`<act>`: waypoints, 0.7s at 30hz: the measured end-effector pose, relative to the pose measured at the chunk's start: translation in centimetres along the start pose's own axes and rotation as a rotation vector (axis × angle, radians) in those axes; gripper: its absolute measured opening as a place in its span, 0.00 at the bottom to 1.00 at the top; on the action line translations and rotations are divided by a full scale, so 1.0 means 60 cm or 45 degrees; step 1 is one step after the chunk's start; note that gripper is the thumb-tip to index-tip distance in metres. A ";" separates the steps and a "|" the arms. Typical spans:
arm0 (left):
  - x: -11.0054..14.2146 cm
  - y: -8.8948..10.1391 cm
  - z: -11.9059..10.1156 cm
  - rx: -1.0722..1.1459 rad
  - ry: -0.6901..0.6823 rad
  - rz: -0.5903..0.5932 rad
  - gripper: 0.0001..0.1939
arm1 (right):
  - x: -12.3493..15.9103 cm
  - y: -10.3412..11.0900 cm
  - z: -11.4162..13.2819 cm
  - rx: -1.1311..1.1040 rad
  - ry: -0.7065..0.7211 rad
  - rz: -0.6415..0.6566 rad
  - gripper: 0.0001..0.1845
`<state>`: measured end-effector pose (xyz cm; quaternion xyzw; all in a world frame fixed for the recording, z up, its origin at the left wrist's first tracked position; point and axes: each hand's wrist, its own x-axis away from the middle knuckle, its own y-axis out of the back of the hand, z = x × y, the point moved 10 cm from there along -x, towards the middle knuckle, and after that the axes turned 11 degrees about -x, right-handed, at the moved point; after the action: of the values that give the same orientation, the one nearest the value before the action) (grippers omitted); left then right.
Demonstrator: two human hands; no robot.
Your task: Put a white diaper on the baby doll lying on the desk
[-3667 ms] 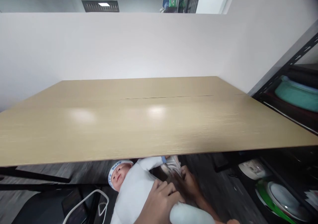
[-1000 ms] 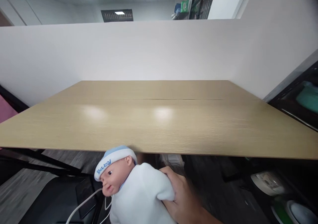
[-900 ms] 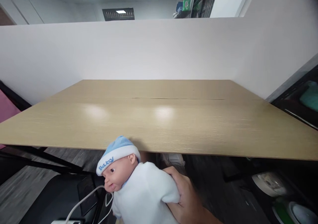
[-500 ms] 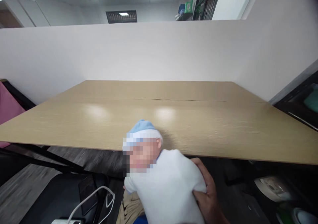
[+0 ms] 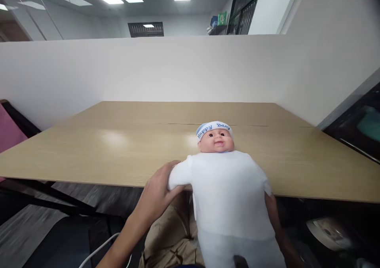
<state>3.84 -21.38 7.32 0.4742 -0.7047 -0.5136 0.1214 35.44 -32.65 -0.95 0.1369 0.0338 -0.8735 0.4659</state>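
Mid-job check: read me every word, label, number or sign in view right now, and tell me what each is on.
"Happy Baby": blue lettering on the white band of the doll's hat.
Green packet in the background: a pale mark, too small to read.
Round white object at lower right: printed-looking patch, too blurred to read.

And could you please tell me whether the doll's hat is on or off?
On: the hat sits around the top of the doll's head, lettering facing the camera.
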 end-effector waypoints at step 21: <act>-0.045 -0.024 0.114 -0.227 0.056 0.171 0.19 | -0.117 0.001 -0.012 0.790 0.192 0.500 0.24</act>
<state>1.54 -15.11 3.94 0.4242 -0.6836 -0.5546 0.2126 39.32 -26.90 0.24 0.3393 -0.2254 -0.7237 0.5571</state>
